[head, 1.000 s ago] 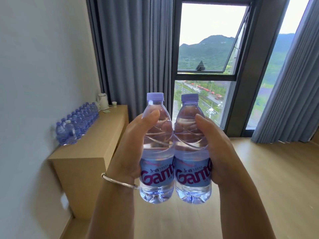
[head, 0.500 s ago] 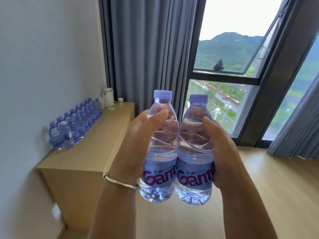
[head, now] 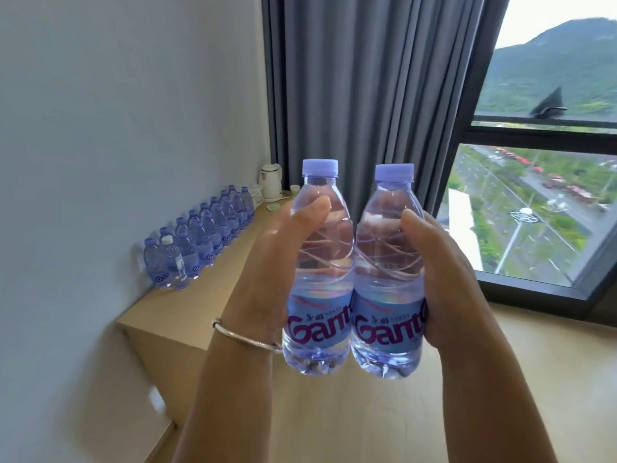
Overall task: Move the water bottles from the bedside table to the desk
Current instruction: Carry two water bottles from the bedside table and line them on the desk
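Observation:
I carry two clear water bottles with lilac caps and blue labels, upright and side by side at chest height. My left hand [head: 267, 279] grips the left bottle [head: 319, 282], thumb across its shoulder. My right hand [head: 447, 282] grips the right bottle [head: 387, 289] the same way. The two bottles touch along their sides. The light wooden desk [head: 200, 315] stands against the left wall, ahead and to the left of the bottles. Several more bottles [head: 200, 238] stand in rows along its wall side.
A white kettle [head: 271, 182] and a small cup [head: 294, 189] sit at the desk's far end. Grey curtains [head: 360, 95] hang behind it, with a large window [head: 534, 195] to the right. Wooden floor [head: 334, 412] lies between me and the desk.
The view has turned left and drawn closer to the desk, so the desk and its bottles look larger. Both hands keep the same hold on the two bottles.

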